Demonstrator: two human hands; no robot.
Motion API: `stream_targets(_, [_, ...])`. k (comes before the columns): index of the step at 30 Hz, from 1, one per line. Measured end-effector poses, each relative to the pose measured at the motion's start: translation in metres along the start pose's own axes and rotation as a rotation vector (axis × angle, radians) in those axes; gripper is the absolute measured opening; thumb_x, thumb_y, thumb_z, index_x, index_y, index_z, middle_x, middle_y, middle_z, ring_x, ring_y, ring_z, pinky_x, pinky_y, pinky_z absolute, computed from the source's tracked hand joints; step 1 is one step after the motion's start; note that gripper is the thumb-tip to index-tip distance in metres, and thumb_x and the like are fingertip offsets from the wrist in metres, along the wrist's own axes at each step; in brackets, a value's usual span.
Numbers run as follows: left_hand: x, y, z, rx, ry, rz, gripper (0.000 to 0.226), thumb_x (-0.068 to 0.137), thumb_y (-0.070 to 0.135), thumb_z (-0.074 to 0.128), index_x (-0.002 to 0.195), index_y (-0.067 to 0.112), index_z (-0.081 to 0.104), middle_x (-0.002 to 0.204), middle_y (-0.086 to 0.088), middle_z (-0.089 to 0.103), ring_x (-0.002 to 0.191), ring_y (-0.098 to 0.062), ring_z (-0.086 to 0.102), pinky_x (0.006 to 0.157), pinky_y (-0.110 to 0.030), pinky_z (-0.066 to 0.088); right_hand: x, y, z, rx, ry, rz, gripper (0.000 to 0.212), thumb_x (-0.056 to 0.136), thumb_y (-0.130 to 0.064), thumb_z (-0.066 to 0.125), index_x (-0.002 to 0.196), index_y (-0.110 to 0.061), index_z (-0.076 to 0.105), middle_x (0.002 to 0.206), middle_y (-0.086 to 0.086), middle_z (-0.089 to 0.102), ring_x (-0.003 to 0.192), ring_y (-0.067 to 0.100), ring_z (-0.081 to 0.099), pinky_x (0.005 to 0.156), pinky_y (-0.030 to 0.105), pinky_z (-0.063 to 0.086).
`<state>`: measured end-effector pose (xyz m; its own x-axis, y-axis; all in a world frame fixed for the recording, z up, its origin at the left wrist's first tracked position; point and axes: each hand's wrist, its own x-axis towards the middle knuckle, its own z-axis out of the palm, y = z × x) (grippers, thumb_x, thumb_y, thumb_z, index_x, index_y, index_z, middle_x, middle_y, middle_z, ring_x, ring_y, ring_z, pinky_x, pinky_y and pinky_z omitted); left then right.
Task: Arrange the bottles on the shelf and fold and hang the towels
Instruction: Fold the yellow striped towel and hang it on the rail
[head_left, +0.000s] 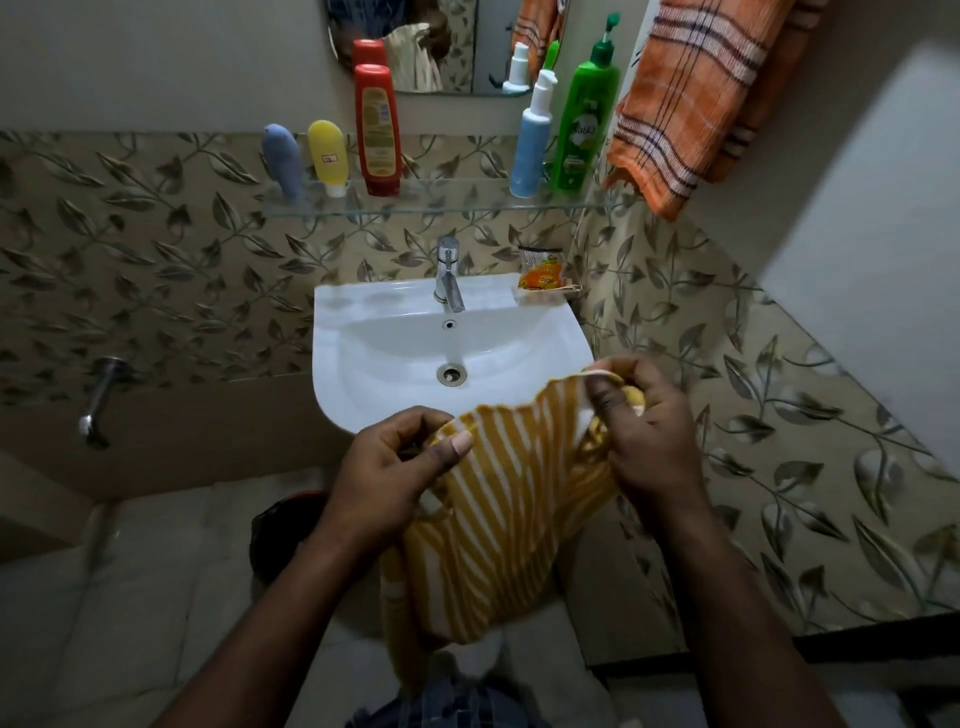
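Towel (498, 525), yellow-striped, pinched at its top edge by both hands.

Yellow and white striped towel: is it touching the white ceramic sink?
Cannot tell. In the head view the yellow and white striped towel, held by both hands, overlaps the white ceramic sink front rim, hiding any contact or gap.

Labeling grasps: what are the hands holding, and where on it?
Yellow-striped towel: left hand and right hand each pinch its top edge, near opposite corners.

green bottle (584, 124) label, seemingly "Vatika"
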<state>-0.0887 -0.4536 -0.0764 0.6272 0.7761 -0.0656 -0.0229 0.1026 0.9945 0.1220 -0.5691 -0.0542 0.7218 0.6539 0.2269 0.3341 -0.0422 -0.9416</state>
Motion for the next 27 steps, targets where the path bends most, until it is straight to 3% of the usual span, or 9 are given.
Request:
stream_targets(3, [0.005, 0.003, 0.002, 0.087, 0.0, 0.059, 0.011, 0.084, 0.029, 0.079, 0.088, 0.019, 0.079, 0.079, -0.008, 0.073, 0.072, -0.02, 0.067, 0.061, -0.032, 0.057, -0.015, -0.003, 0.017, -0.038, -0.274, 0.013, 0.023, 0.094, -0.044, 0.07, 0.116, -0.036, 0.068, 0.083, -0.013, 0.073, 0.069, 0.006, 0.067, 0.062, 0.031, 0.056])
stream_targets(6, [0.007, 0.008, 0.014, 0.129, -0.029, 0.115, 0.007, 0.087, 0.021, 0.08, 0.086, 0.016, 0.077, 0.073, -0.004, 0.071, 0.065, -0.016, 0.065, 0.057, -0.03, 0.053, -0.029, -0.005, 0.037, -0.174, -0.461, -0.016, 0.04, 0.075, -0.063, 0.075, 0.102, -0.034, 0.077, 0.082, -0.009, 0.076, 0.073, 0.007, 0.07, 0.065, 0.034, 0.058])
stream_targets(10, [0.012, 0.008, 0.007, 0.09, -0.076, 0.042, 0.031, 0.082, 0.04, 0.087, 0.086, 0.015, 0.07, 0.073, -0.007, 0.063, 0.068, -0.02, 0.056, 0.064, -0.034, 0.046, -0.025, -0.008, 0.029, -0.158, -0.356, -0.197, 0.022, 0.088, -0.04, 0.072, 0.075, -0.022, 0.071, 0.063, -0.008, 0.063, 0.058, 0.007, 0.055, 0.054, 0.029, 0.042])
stream_targets(13, [0.01, 0.006, -0.005, 0.116, -0.29, 0.006, 0.031, 0.08, 0.043, 0.085, 0.085, 0.015, 0.074, 0.081, -0.011, 0.071, 0.075, -0.023, 0.063, 0.071, -0.039, 0.05, -0.008, -0.005, 0.002, 0.013, -0.128, -0.082, 0.02, 0.09, -0.039, 0.071, 0.082, -0.021, 0.074, 0.076, -0.001, 0.068, 0.071, 0.011, 0.063, 0.066, 0.03, 0.048])
stream_targets(15, [0.007, 0.008, -0.004, 0.134, -0.258, 0.052, 0.021, 0.087, 0.036, 0.084, 0.084, 0.016, 0.077, 0.083, -0.008, 0.075, 0.076, -0.021, 0.069, 0.071, -0.038, 0.056, -0.002, -0.001, -0.006, 0.009, -0.035, -0.048, 0.019, 0.091, -0.041, 0.071, 0.084, -0.024, 0.075, 0.085, -0.006, 0.067, 0.081, 0.01, 0.065, 0.074, 0.029, 0.051])
stream_targets(18, [0.01, 0.01, 0.004, 0.16, -0.133, 0.12, 0.011, 0.091, 0.031, 0.079, 0.086, 0.021, 0.079, 0.087, -0.007, 0.076, 0.074, -0.026, 0.068, 0.07, -0.04, 0.056, -0.005, 0.004, 0.001, 0.026, -0.058, -0.011, 0.008, 0.098, -0.027, 0.069, 0.093, -0.026, 0.074, 0.091, -0.008, 0.072, 0.084, 0.01, 0.068, 0.075, 0.031, 0.054])
stream_targets(20, [0.015, 0.011, 0.004, 0.183, -0.064, 0.181, 0.008, 0.094, 0.029, 0.075, 0.091, 0.024, 0.08, 0.093, -0.005, 0.077, 0.085, -0.031, 0.071, 0.077, -0.041, 0.057, -0.011, 0.0, 0.01, 0.083, -0.115, -0.01, 0.015, 0.101, -0.015, 0.066, 0.102, -0.03, 0.072, 0.088, -0.015, 0.07, 0.078, 0.005, 0.065, 0.071, 0.025, 0.051])
stream_targets(24, [0.02, 0.015, 0.003, 0.302, -0.037, 0.282, 0.009, 0.097, 0.028, 0.072, 0.093, 0.027, 0.079, 0.091, 0.002, 0.077, 0.084, -0.025, 0.072, 0.075, -0.045, 0.06, -0.025, -0.011, 0.026, 0.01, -0.358, 0.017, 0.027, 0.085, -0.05, 0.076, 0.107, -0.035, 0.074, 0.088, -0.013, 0.074, 0.079, 0.005, 0.069, 0.068, 0.026, 0.055])
stream_targets(27, [0.017, 0.016, 0.007, 0.287, -0.101, 0.291, 0.012, 0.095, 0.031, 0.072, 0.093, 0.022, 0.08, 0.089, -0.001, 0.078, 0.083, -0.028, 0.073, 0.074, -0.049, 0.06, -0.027, -0.012, 0.037, -0.168, -0.393, -0.131, 0.029, 0.079, -0.056, 0.079, 0.078, -0.028, 0.069, 0.069, -0.008, 0.065, 0.063, 0.006, 0.058, 0.055, 0.034, 0.047])
